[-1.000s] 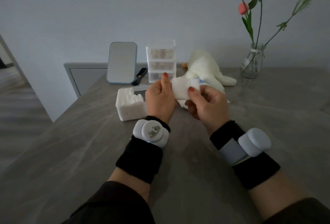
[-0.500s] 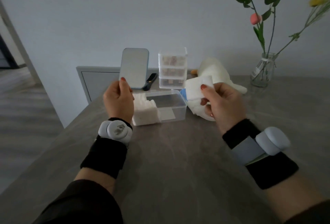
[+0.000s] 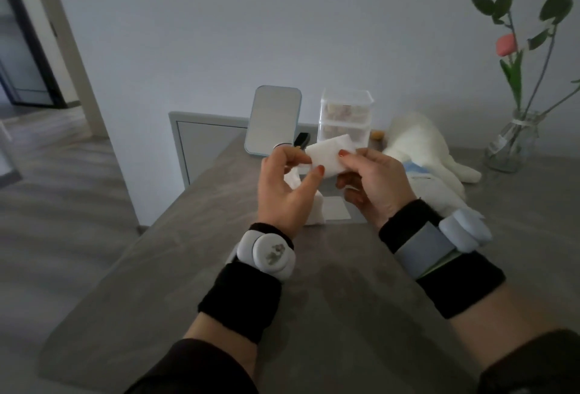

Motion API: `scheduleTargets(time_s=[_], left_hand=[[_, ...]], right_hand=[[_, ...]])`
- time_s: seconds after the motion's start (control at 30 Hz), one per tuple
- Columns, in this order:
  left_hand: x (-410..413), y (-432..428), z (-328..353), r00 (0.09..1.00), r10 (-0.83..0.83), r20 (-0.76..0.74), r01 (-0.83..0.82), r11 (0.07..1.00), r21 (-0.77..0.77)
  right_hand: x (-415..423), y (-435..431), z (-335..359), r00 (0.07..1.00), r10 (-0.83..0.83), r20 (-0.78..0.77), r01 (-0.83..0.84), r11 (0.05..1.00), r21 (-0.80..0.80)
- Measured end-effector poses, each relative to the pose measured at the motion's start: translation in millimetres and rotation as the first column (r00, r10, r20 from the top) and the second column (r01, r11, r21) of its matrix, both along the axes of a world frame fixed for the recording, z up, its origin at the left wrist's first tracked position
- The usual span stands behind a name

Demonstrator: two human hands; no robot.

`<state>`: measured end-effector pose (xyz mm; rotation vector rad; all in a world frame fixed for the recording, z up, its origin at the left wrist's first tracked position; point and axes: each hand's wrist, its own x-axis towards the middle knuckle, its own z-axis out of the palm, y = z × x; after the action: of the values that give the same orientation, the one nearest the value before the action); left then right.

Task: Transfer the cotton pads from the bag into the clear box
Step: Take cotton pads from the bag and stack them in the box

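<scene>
Left hand: your left hand (image 3: 288, 186) pinches the left edge of the cotton pad (image 3: 329, 155) between thumb and forefinger; the other fingers are loosely curled
Right hand: your right hand (image 3: 373, 183) grips the pad's right end, thumb on its face and fingers curled behind it
Cotton pad: held in the air between both hands, over the clear box (image 3: 329, 192); whether it is one pad or a thin stack you cannot tell
Clear box: on the worktop (image 3: 314, 299), mostly hidden behind your hands, with a stack of white pads (image 3: 315, 214) at its left end
Bag: the bag (image 3: 423, 180) lies on the worktop just right of your right hand, beside a white plush toy (image 3: 417, 139)
Change: half a second ago your left hand was off to the left, away from the pad, and only the right held it; now both hands are on it
Writing: a pale label (image 3: 336, 207) shows on the box, too small to read
</scene>
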<state>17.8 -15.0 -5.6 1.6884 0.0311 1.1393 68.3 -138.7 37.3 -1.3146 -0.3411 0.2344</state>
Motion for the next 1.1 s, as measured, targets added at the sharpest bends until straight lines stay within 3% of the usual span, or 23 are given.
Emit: scheduleTargets(time_s=[0.27, 0.43, 0.73, 0.83, 0.97, 1.1], left_hand=[[0, -2, 4, 0.991, -0.088, -0.098, 0.076, 0.991, -0.114], [-2, 0, 5, 0.983, -0.142, -0.113, 0.122, 0.978, -0.167], [-3, 4, 6, 0.984, -0.072, -0.161, 0.05, 0.989, -0.139], [-2, 12, 5, 0.989, 0.019, -0.146, -0.049, 0.977, -0.208], [4, 26, -5, 0.938, 0.15, -0.311, -0.22, 0.954, -0.204], [7, 27, -14, 0.887, 0.131, -0.443, -0.2, 0.974, -0.111]], right_hand=[[1, 3, -17, 0.986, 0.091, -0.142, -0.068, 0.984, 0.163], [0, 2, -18, 0.991, 0.095, -0.095, -0.078, 0.981, 0.176], [0, 2, -21, 0.997, -0.082, 0.006, 0.081, 0.991, 0.109], [7, 0, -19, 0.986, -0.165, 0.004, 0.165, 0.985, 0.057], [19, -2, -12, 0.941, -0.248, 0.232, 0.304, 0.92, -0.249], [31, 2, -2, 0.802, -0.119, 0.586, 0.473, 0.724, -0.501]])
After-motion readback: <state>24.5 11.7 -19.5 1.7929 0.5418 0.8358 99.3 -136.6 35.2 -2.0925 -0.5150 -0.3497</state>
